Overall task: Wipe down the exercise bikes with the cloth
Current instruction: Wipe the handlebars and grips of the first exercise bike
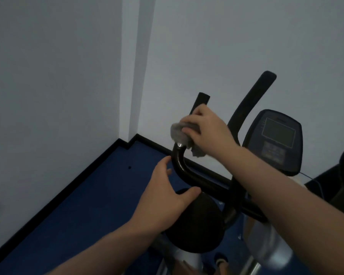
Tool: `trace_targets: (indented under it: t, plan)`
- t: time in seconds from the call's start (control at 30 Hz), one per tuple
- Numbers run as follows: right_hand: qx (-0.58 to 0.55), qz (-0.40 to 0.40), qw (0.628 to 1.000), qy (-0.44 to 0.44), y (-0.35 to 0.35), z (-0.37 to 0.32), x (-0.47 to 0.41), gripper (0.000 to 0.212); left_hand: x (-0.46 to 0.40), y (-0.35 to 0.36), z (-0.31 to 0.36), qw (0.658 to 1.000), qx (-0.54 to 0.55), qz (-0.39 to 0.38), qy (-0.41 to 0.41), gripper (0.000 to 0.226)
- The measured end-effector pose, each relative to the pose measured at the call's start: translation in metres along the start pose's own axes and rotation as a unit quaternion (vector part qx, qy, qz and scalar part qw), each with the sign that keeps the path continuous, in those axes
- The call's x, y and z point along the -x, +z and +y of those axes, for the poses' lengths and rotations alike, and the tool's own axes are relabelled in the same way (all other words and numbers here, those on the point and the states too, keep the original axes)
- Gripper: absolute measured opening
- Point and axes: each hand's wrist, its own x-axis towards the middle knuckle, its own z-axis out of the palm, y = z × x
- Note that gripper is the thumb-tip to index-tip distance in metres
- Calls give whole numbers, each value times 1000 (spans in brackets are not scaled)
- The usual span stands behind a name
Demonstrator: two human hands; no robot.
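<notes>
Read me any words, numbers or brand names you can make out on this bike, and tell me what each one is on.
None can be read.
Dark grey console with a pale screen: marks beside the screen and the button panel below it are too blurred to read.
Black curved handlebar, crumpled grey cloth and round black seat: no text visible.

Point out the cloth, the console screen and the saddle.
cloth [178, 133]: head view, bunched part left of the hand.
console screen [278, 132]: head view, screen's middle.
saddle [197, 221]: head view, top surface.
</notes>
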Motion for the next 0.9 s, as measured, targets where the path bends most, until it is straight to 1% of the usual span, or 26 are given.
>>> trace_targets:
  t: [0.07, 0.13, 0.17, 0.2, 0.27, 0.37, 0.4, 0.43, 0.5, 0.53, 0.57, 0.6, 0.63, 0.7, 0.73, 0.77, 0.83, 0.9]
  plan:
    - [-79, -34, 996, -39, 11, -6, 29, 25, 1, 0, 1, 1000, -13, 18, 1, 91]
    - [-174, -70, 982, -25, 17, -13, 53, 25, 1, -1, 1, 999, -16, 36, 3, 85]
    - [-199, -81, 977, -12, 16, -11, 57, 23, 2, 0, 1, 999, -11, 44, 8, 81]
    - [-194, -95, 976, -5, 11, -7, 60, 20, 2, 0, 1, 999, -9, 50, 17, 80]
    - [-119, -151, 981, -11, -5, 6, 67, 12, 3, 0, 1, 998, -13, 49, 33, 80]
    - [-21, -252, 967, -35, -31, 20, 79, 16, 2, -3, 4, 999, -15, 25, 38, 77]
    - [-10, -258, 965, -37, -32, 19, 80, 17, 2, -4, 5, 999, -16, 20, 41, 75]
    - [-12, -245, 969, -38, -29, 13, 79, 15, 2, -4, 6, 999, -15, 17, 45, 73]
    - [-104, -185, 977, 7, -14, -3, 72, 12, 1, -4, 4, 998, -5, 21, 51, 67]
    - [-153, -154, 976, 34, -6, -9, 70, 12, 0, -3, 4, 998, 2, 27, 53, 62]
    - [-177, -131, 975, 43, -1, -13, 71, 12, 0, -3, 4, 998, 6, 31, 56, 57]
    - [-156, -123, 980, 25, -2, -13, 75, 13, -1, -3, 4, 998, 7, 34, 61, 51]
    - [-110, -130, 985, -9, -5, -8, 83, 14, -2, -3, 4, 997, 3, 32, 64, 45]
    - [-8, -170, 983, -70, -19, 6, 99, 16, -2, -4, 4, 998, -6, 29, 61, 37]
    - [23, -185, 980, -77, -25, 11, 105, 17, -1, -4, 5, 998, -9, 31, 59, 34]
    - [33, -187, 979, -69, -28, 12, 107, 17, 0, -3, 6, 998, -12, 34, 56, 33]
    - [25, -159, 986, -47, -20, 2, 101, 15, 0, -3, 6, 998, -13, 41, 50, 30]
    - [-39, -122, 992, -9, -8, -16, 91, 17, 1, -3, 6, 997, -17, 51, 51, 28]
